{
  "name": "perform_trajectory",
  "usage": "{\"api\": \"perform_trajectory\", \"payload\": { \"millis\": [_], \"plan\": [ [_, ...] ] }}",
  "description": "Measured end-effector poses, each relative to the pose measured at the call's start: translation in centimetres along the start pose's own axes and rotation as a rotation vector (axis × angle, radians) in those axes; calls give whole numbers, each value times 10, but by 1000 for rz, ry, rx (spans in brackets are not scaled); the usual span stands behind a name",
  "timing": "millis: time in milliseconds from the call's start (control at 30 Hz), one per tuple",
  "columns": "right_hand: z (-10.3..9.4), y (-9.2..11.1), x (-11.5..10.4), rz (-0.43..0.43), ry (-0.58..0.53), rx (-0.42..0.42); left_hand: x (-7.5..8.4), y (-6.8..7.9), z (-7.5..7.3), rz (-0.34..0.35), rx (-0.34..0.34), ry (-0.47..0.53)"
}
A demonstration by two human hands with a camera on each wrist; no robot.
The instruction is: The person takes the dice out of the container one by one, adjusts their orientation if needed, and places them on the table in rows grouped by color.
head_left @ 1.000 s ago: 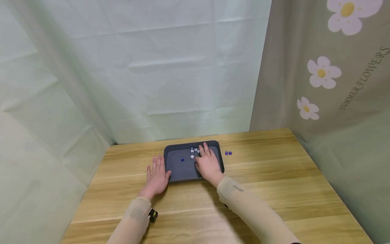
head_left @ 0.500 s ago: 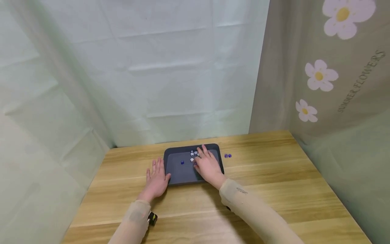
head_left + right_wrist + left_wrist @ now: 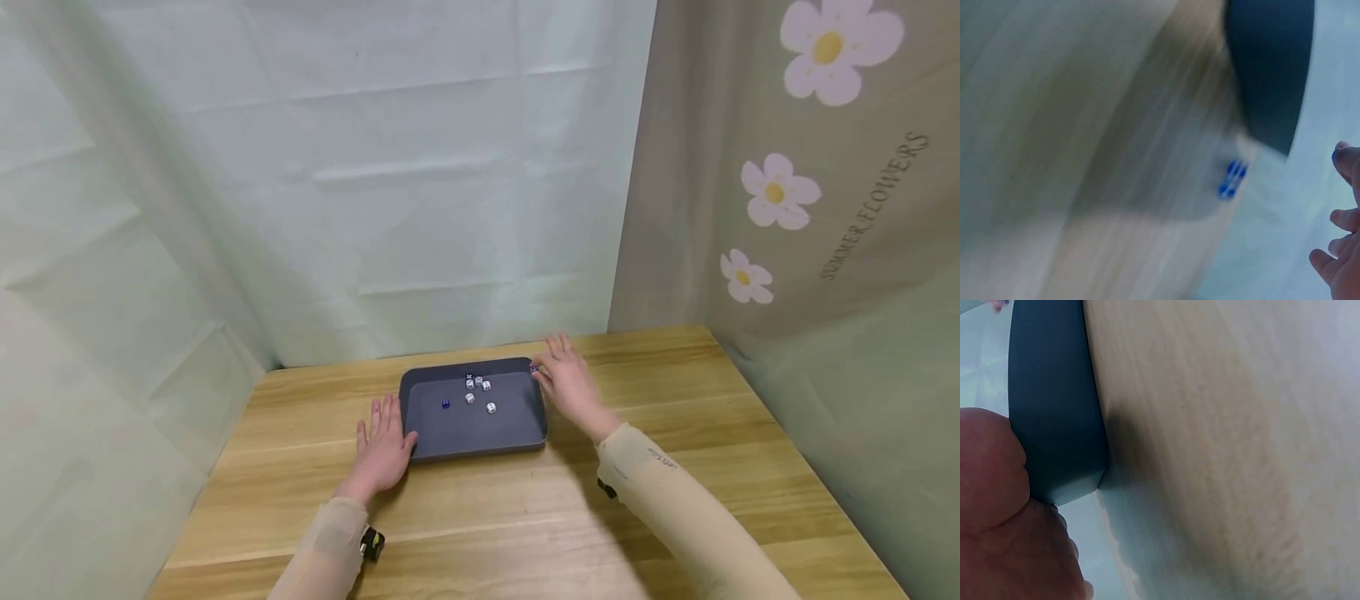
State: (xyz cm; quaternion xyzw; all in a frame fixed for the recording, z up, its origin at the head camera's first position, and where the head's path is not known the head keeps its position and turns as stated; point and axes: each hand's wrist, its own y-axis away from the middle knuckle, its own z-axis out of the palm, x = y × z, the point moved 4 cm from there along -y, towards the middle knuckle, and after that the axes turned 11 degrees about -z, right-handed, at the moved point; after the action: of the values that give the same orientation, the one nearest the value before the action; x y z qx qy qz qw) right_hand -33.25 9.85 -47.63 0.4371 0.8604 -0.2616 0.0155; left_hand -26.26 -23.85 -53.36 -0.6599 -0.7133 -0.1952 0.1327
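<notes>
A dark grey rectangular tray [image 3: 450,429] lies on the table with dice in it. My left hand [image 3: 384,454] rests with straight fingers along its left side, the thumb at the near left corner. My right hand [image 3: 567,383] is raised by the tray's right rim and pinches a blue die [image 3: 534,368] between thumb and fingertips. Inside the tray are several white dice [image 3: 491,408], a blue die [image 3: 446,403] apart on the left, and a dark die at the back of the cluster. In the right wrist view, blue dice [image 3: 1232,179] sit on the table beside the tray; in the head view my right hand hides them.
The wooden table [image 3: 510,517] extends around the tray. Pale curtains [image 3: 450,208] hang behind and at the left, and a flowered curtain [image 3: 675,208] stands at the right. Both sleeved forearms carry small wrist devices [image 3: 372,543].
My right hand has lifted from inside the tray and moved right to its rim with a blue die. A white die it covered now shows. My left hand stays at the tray's side.
</notes>
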Motion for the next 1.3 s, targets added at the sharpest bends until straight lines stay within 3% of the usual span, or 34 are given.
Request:
{"api": "perform_trajectory", "payload": {
  "millis": [167,333,633,833,1300],
  "plan": [
    [-3,21,36,107,29,-74,-1,0,0,-4,-2,-9],
    [0,33,53,164,44,-123,4,4,-4,-14,6,2],
    [9,37,55,190,71,-195,5,4,-5,-47,-27,-50],
    [12,37,58,191,93,-184,6,3,-6,-42,-24,-55],
    [14,32,61,222,99,-220,0,1,-1,3,-5,8]
  ]
}}
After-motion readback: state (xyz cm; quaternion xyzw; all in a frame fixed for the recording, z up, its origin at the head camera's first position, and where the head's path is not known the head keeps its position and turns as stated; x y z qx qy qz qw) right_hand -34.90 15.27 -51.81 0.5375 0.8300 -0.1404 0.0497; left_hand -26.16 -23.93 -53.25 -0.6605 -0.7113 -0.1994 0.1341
